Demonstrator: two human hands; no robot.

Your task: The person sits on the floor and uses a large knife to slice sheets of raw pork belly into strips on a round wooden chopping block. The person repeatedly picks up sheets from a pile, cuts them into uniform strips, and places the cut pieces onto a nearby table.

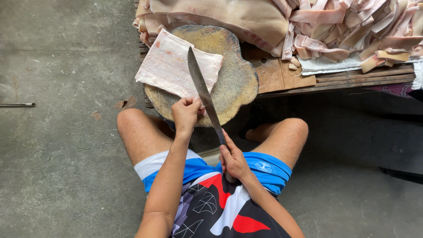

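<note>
A pale, flat slab of pork skin (pixel 176 66) lies on a round wooden chopping block (pixel 233 75) in front of my knees. My right hand (pixel 233 161) grips the handle of a long knife (pixel 203 90), whose blade reaches up across the slab and the block. My left hand (pixel 186 112) pinches the near edge of the slab, right beside the blade. I am seated low, with bare knees on either side of the block.
A large heap of pale skin pieces and cut strips (pixel 308 24) fills a wooden pallet (pixel 335 77) behind the block. Concrete floor (pixel 61 145) lies all around. A thin metal rod (pixel 17 104) lies at the far left.
</note>
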